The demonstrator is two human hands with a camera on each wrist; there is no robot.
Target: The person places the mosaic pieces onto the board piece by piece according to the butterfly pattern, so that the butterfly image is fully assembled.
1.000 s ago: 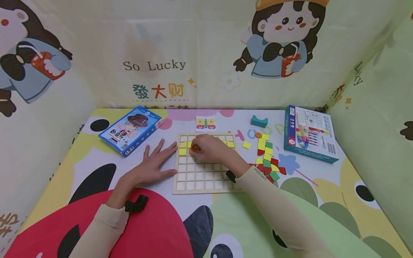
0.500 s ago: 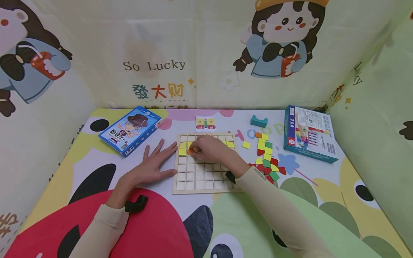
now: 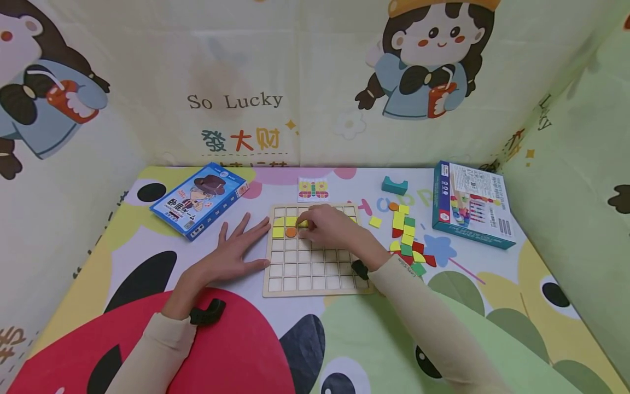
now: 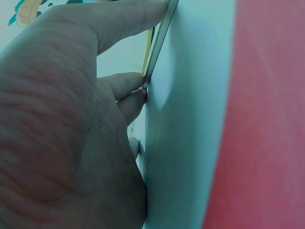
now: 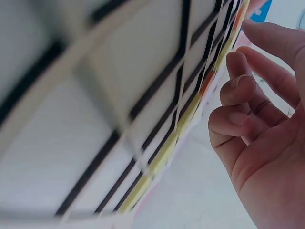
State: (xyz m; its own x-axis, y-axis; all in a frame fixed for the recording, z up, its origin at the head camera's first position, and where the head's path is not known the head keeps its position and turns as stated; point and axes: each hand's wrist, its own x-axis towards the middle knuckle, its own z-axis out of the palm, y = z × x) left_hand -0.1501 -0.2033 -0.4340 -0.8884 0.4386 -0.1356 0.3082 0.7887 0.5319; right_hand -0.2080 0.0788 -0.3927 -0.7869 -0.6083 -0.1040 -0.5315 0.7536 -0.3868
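Observation:
A wooden grid board (image 3: pixel 305 284) lies on the table with yellow square tiles (image 3: pixel 278 232) in its upper rows. An orange disc (image 3: pixel 291 232) sits in a cell beside one of the yellow tiles. My right hand (image 3: pixel 332 227) hovers over the upper middle of the board, just right of the disc. In the right wrist view, thumb and forefinger stand apart with nothing between them, and the other fingers curl loosely. This hand covers several cells of the upper rows. Spread flat, my left hand (image 3: pixel 231 254) rests on the table, its fingertips touching the board's left edge.
Right of the board lies a loose pile of red, yellow and green pieces (image 3: pixel 407 239), with another orange disc (image 3: pixel 393 206) at its top. A butterfly pattern card (image 3: pixel 313 189), a teal arch block (image 3: pixel 395 185), a blue box (image 3: pixel 199 200) and a teal box (image 3: pixel 472 205) stand farther back.
My right hand has let go of the orange disc and drawn slightly right, leaving the disc in view on the board. The left hand has stayed still.

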